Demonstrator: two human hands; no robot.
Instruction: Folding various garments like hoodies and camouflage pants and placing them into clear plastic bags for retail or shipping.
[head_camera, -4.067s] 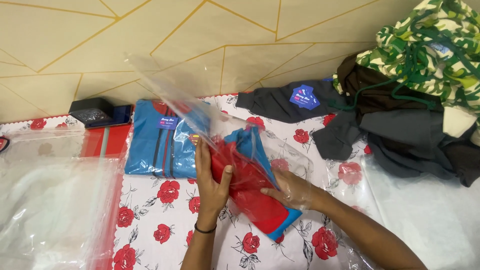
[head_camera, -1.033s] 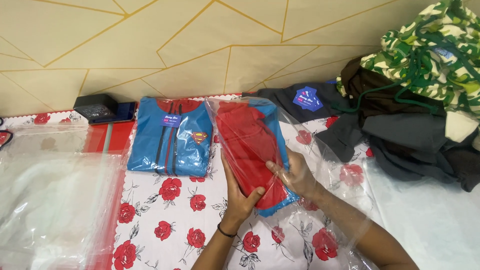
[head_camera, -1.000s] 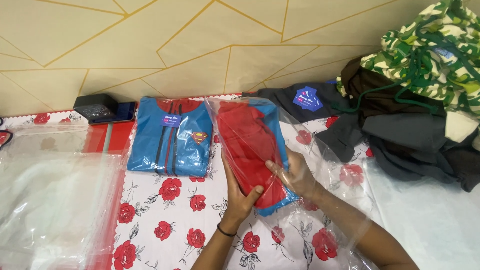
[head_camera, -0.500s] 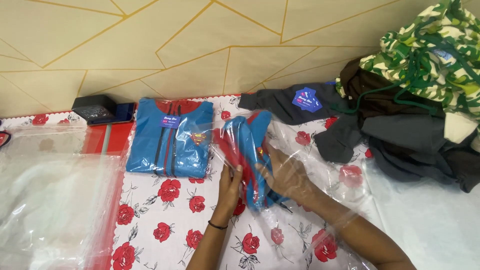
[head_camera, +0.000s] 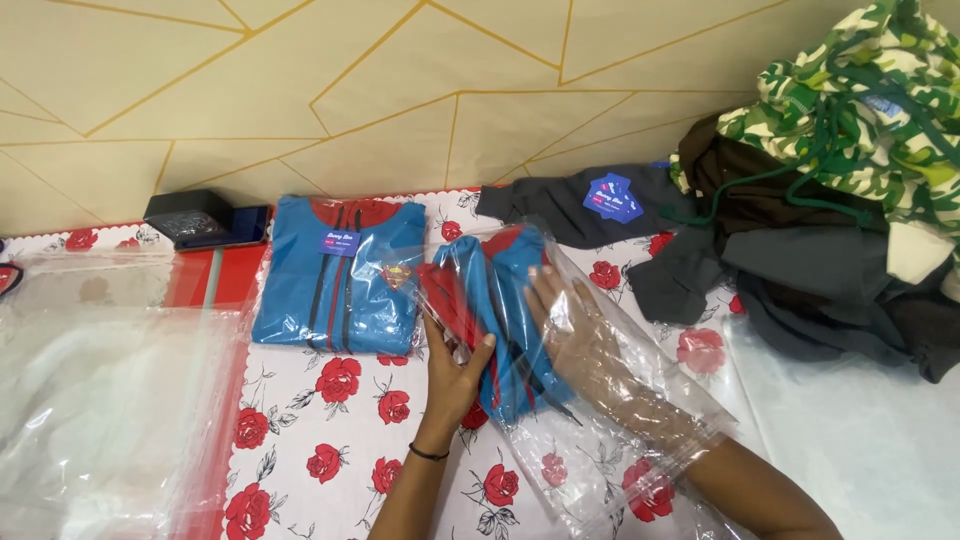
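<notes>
Tabletop (head_camera: 330, 450) w/ a white cloth printed in red roses carries everything, set against a cream wall w/ gold lines. Far right of the hands, a big heap of clothes (head_camera: 830, 200): camo hoodie on top, brown & grey pieces below, spilling toward the work spot. Far left, loose clear plastic sheets (head_camera: 100, 400) lie flat.

Just left of the hands, a blue jacket already in its bag (head_camera: 340, 272) lies flat, front up, tag showing, so it stacks neat. A grey garment w/ a blue tag (head_camera: 590, 205) lies beyond the hands; a black box (head_camera: 185, 215) sits by the wall, far left.

Between the hands: a folded blue & red jacket (head_camera: 500, 320) inside a clear bag (head_camera: 600, 420), resting on the tabletop. Right hand (head_camera: 565, 320) is inside the bag, fingers spread flat on the fabric, prob. to push it deep & keep the fold. Left hand (head_camera: 455, 365) is outside, thumb & fingers closed on the bundle's left edge thru the plastic, steadying it. The bag's open end trails over the right forearm, loose & crinkled.
</notes>
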